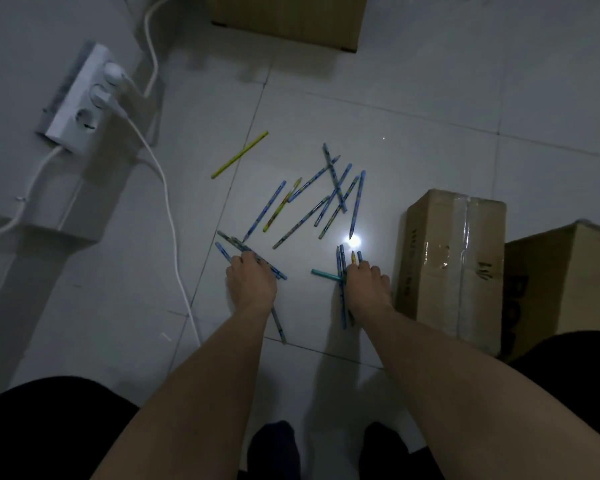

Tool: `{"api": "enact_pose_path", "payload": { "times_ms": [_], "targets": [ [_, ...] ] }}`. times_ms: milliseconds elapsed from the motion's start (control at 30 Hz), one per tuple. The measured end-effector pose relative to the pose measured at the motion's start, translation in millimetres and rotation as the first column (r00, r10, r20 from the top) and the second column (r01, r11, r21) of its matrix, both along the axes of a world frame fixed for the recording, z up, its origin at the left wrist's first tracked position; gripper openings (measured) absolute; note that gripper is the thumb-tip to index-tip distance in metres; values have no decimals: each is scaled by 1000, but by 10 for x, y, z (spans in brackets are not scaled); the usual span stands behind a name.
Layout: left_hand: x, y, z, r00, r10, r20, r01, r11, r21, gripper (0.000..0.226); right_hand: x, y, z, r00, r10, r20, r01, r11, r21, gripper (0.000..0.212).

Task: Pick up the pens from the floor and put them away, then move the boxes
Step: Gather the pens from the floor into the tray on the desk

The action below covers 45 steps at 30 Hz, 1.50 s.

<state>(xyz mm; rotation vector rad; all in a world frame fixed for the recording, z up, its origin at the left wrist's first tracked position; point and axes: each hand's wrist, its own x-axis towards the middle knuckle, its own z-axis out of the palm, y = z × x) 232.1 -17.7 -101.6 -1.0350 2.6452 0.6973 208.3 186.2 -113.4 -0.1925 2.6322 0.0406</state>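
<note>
A glossy, pale tiled floor (pixel 413 140) with thin dark grout lines is seen from above, and slim, round pens are scattered over it. The left hand (pixel 251 282) is curled round a small bundle of blue patterned pens (pixel 227 241) whose ends fan out past the knuckles, and another pen (pixel 278 325) lies under the wrist. The right hand (pixel 368 285) is closed on several upright pens (pixel 341 259), blue ones and a yellow tip, with a teal pen (pixel 326 275) sticking out sideways at its thumb side. A loose crisscrossed heap of blue pens (pixel 336 188) lies beyond both hands, a yellow-and-blue pen (pixel 280 210) beside it and a plain yellow pen (pixel 239 154) apart, across a grout line. A taped cardboard box (pixel 454 265) stands just beside the right hand, a second box (pixel 565 278) next to it, a third box (pixel 288 19) at the far edge. A white power strip (pixel 78 98) with smooth white cables (pixel 160 174) is mounted on the wall at left
</note>
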Motion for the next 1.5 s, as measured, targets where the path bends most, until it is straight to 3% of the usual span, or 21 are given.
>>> {"api": "enact_pose_path", "payload": {
  "times_ms": [133,233,333,433,600,800,933,1200,1367,1500],
  "targets": [
    [32,-59,-43,1000,20,-2,-20,1000,-9,28,-6,-56,-13,999,-9,-37,8,999,-35,30],
    [10,-76,-34,999,45,-5,-45,999,-8,29,-16,-72,16,972,-233,0,231,961,-152,23],
    [-8,-97,-39,997,73,8,-73,997,-6,30,-32,-59,21,811,-564,154,584,760,-285,21],
    [-20,-83,-43,997,77,24,-78,997,12,31,-25,-50,30,662,-699,270,748,597,-290,33],
    [30,-124,-83,994,92,60,-92,996,-2,32,41,-29,-12,667,-678,307,744,623,-241,34],
    [40,-213,-150,964,245,100,-251,967,47,41,25,-4,-80,661,-694,284,750,615,-244,27],
    [14,-253,-192,947,317,62,-322,941,105,35,-66,-7,-86,659,-717,227,748,595,-294,28],
    [6,-257,-206,882,469,51,-471,869,155,27,-89,-2,-75,633,-709,312,770,536,-346,29],
    [62,-203,-159,902,407,145,-426,892,148,34,-48,-48,-77,661,-677,324,750,574,-330,26],
    [108,-55,-112,905,381,188,-418,879,232,32,-92,-66,-48,710,-625,324,704,638,-311,18]
  ]
}}
